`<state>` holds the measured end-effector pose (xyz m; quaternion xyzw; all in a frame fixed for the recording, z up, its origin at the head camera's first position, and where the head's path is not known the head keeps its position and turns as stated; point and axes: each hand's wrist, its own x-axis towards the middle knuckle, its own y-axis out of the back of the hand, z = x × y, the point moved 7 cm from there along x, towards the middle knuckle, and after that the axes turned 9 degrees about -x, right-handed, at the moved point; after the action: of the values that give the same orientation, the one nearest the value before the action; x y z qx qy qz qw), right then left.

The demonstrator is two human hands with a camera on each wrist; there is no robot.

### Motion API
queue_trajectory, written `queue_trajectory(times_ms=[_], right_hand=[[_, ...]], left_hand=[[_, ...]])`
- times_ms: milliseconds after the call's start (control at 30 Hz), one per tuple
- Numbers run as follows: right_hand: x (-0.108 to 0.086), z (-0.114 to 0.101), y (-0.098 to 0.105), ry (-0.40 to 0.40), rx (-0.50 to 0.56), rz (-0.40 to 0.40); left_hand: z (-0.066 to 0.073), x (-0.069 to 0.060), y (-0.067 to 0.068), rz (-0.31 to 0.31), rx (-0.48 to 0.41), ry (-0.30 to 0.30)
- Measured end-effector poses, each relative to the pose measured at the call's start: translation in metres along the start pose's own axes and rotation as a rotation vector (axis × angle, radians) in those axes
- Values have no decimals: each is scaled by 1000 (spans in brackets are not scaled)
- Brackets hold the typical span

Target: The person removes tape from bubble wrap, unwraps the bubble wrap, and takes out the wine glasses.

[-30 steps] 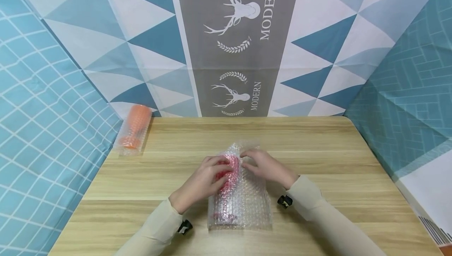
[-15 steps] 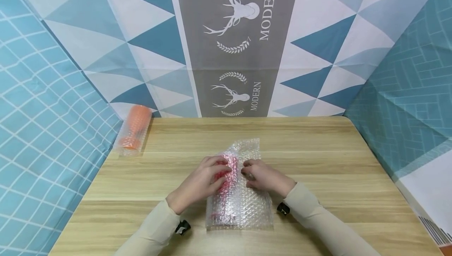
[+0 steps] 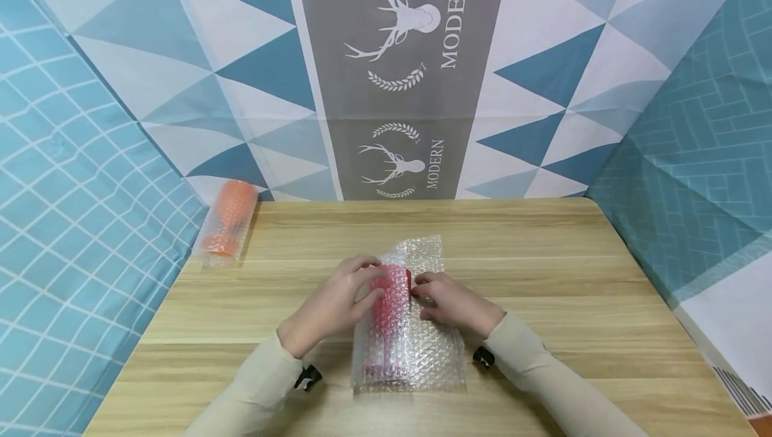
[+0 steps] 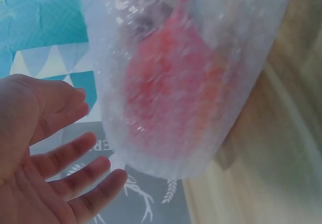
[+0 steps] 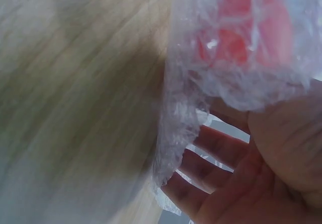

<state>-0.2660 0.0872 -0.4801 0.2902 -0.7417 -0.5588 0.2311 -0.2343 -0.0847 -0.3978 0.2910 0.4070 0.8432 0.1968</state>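
A pink-red goblet-shaped cup [image 3: 392, 299] lies in bubble wrap [image 3: 437, 350] on the table, its wide bowl away from me. My left hand [image 3: 338, 296] is at the bowl's left side, with fingers loosely bent. In the left wrist view the left hand [image 4: 55, 158] has spread fingers, apart from the wrapped cup [image 4: 171, 88]. On the loose wrap to the right rests my right hand [image 3: 452, 299], fingers bent. The right wrist view has the right hand [image 5: 236, 173] with its fingertips against the wrap's edge [image 5: 183, 128]; its thumb is partly hidden.
An orange goblet-shaped cup [image 3: 234, 212] in bubble wrap lies at the table's far left corner. The wooden table [image 3: 543, 256] meets patterned cloth walls [image 3: 543, 88] at the back and both sides.
My left hand has drawn slightly left off the top of the cup. The cup's red edge now shows on its right side. My right hand has come slightly nearer to me on the wrap.
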Motion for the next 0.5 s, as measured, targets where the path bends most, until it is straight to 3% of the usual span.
queue_trajectory(times_ms=[267, 500], right_hand=[[1, 2, -2, 9, 22, 9], [2, 4, -1, 7, 27, 15]], left_hand=[[3, 15, 16, 52, 42, -23], [2, 43, 16, -10, 86, 12]])
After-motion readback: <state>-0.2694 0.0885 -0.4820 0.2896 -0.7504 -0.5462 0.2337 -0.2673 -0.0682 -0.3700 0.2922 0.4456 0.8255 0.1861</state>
